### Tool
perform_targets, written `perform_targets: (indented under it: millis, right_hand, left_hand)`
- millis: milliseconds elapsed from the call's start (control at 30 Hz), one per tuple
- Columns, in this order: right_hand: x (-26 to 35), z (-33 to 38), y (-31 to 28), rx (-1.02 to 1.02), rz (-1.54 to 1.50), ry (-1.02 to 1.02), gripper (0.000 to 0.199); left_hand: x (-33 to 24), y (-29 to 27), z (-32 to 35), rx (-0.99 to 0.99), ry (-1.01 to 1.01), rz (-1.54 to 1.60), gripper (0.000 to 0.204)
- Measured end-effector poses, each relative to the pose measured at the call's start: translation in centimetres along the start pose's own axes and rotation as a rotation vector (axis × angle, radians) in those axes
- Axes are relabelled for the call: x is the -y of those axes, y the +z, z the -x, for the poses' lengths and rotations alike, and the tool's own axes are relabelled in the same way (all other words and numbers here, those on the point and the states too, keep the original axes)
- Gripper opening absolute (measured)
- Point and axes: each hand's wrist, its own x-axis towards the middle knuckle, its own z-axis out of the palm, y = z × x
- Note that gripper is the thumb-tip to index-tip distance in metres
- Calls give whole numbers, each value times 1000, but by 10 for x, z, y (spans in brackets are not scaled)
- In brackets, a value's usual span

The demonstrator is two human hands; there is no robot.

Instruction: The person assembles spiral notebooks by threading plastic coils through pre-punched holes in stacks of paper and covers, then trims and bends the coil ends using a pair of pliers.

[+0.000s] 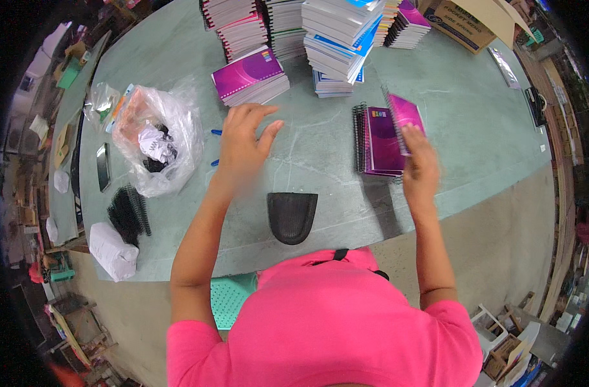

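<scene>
One purple spiral notebook [407, 115] is gripped tilted by the R hand [421, 162], at the R edge of the bound pile [386, 143]; L hand [244, 138] is held spread & empty, well left of pile. Poss. trouble: if notebook's dropped askew, coils [360, 138] could be snagged or pile skewed.

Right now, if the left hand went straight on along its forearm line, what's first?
Probably the purple-covered paper stack, just beyond the left hand; the remaining gap is hard to judge from one view.

Broad grey-green table [478, 138] above beige floor [500, 238], perforated mint-green seat [227, 303] near its edge, dense clutter [510, 342] on both sides
</scene>
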Motion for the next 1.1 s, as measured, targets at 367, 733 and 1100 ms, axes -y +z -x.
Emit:
perform_targets:
  millis: [367,733,1100]
  right_hand:
    - [-15,43,35,207,50,-104,42]
    - [53,-16,24,105,-260,-148,28]
    - [118,-25,121,569,-99,-382,7]
  left_hand:
    - [51,19,-21,-187,130,-306,21]
    - [73,-12,-20,43,65,-729,27]
    - [38,-37,110,34,-295,-206,20]
